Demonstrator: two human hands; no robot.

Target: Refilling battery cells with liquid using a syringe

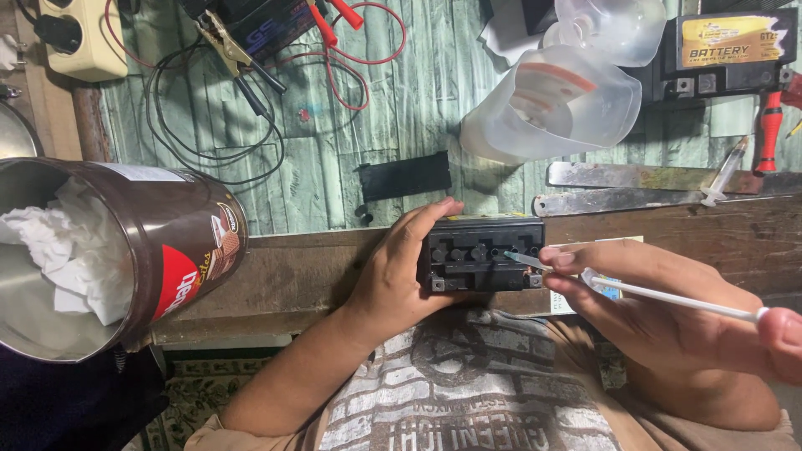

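Battery (480, 255) in left hand (393, 276) grip; right hand (660, 309) syringe (635, 288) tip at cell.

The right hand (668, 313) is cut off by the picture's edge at three o'clock, so its thumb shows only in part. The left hand (393, 271) covers the near left side of the small black rectangular battery (480, 255). At nine o'clock, the brown cylindrical tin stuffed with white crumpled paper (100, 259) runs off the edge. The cream plastic power strip (79, 38) at eleven o'clock and the second black battery with a yellow label (727, 54) at one o'clock are both cropped. The clear syringe's (643, 291) tip is too fine to place.
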